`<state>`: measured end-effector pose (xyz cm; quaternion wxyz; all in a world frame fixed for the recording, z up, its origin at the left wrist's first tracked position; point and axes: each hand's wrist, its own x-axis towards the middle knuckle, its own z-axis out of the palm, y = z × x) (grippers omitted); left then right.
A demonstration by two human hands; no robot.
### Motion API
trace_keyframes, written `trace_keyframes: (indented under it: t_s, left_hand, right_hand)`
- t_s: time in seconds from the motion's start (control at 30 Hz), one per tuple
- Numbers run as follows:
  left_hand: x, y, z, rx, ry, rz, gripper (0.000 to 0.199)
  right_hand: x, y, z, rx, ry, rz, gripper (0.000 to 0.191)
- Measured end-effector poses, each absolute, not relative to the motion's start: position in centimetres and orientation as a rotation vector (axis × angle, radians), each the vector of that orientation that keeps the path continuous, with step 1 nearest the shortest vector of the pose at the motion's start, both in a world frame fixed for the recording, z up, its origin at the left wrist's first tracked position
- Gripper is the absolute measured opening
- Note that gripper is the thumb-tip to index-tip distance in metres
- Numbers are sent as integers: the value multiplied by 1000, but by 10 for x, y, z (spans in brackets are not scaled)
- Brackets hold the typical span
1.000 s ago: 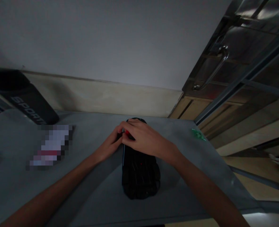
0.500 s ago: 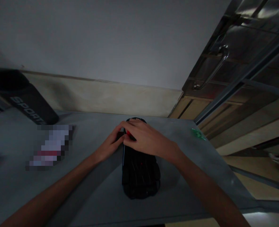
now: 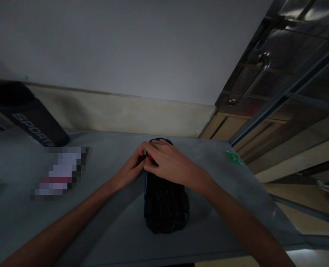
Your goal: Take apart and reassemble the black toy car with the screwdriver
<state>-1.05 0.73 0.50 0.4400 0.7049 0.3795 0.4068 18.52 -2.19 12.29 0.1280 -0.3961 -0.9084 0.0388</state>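
A black toy car (image 3: 166, 204) lies lengthwise on the grey table, its near end toward me; it looks like its underside faces up, though the dark makes this hard to tell. My right hand (image 3: 168, 161) lies over the far half with curled fingers gripping it. At the car's left edge, my left hand (image 3: 133, 165) has its thumb and fingers closed on that side, meeting the right fingertips. A small red part (image 3: 150, 156) shows between the hands; what it belongs to is hidden under my fingers.
On the left stand a dark SPORT bottle (image 3: 39, 120) and a blurred-out flat item (image 3: 62, 170). A green crumpled wrapper (image 3: 234, 157) lies near the table's right edge. A wall rises behind the table (image 3: 111, 230); a metal door handle (image 3: 249, 81) and a frame bar are at right.
Both hands keep their places on the car, with only a slight shift of the fingers around the red part. The car stays put.
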Motion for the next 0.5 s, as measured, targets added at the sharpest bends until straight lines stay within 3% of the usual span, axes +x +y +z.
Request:
trace_keyframes:
  t_s: [0.5]
  left_hand:
    - [-9, 6, 11, 1745, 981, 935, 56]
  right_hand:
    - [186, -32, 131, -1258, -2677, 99, 25]
